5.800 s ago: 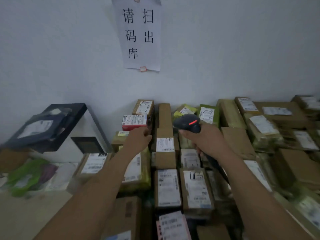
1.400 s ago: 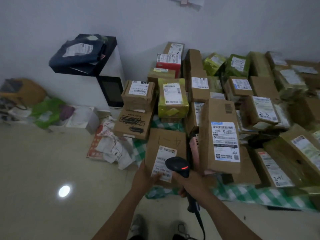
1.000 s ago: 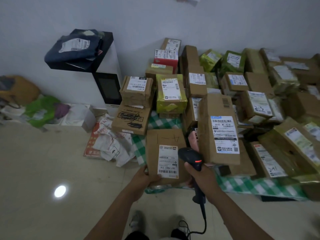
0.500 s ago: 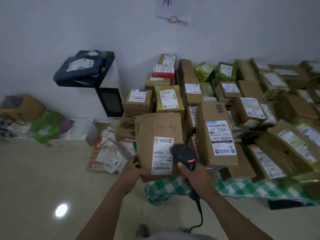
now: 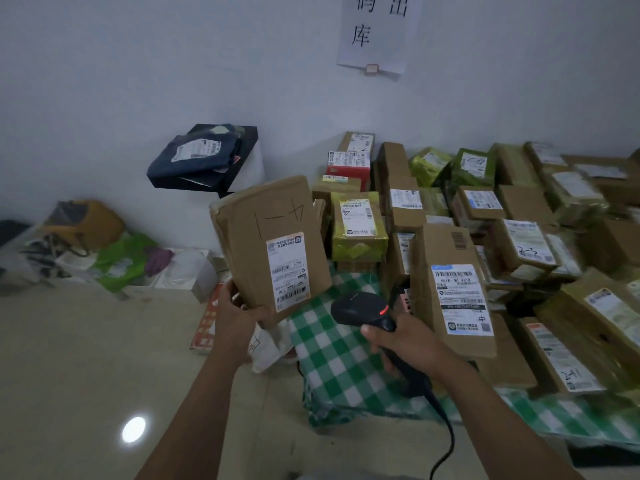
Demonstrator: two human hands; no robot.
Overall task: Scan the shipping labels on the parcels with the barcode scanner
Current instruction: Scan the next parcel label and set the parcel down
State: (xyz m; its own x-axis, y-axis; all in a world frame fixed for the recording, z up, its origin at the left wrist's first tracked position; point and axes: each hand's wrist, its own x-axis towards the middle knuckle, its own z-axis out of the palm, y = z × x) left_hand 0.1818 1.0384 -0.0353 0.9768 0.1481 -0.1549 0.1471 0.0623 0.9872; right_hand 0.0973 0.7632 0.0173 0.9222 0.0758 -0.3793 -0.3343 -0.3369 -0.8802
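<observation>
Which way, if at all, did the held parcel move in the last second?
Yes: the held parcel rose and shifted left, away from the tall upright box.

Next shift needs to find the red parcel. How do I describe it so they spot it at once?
Look below the paper sign on the white wall, at the back left corner of the parcel pile. The red parcel sits there, in front of a small brown box. It is the only red one among brown and yellow-green parcels, with a white label on top.
</observation>
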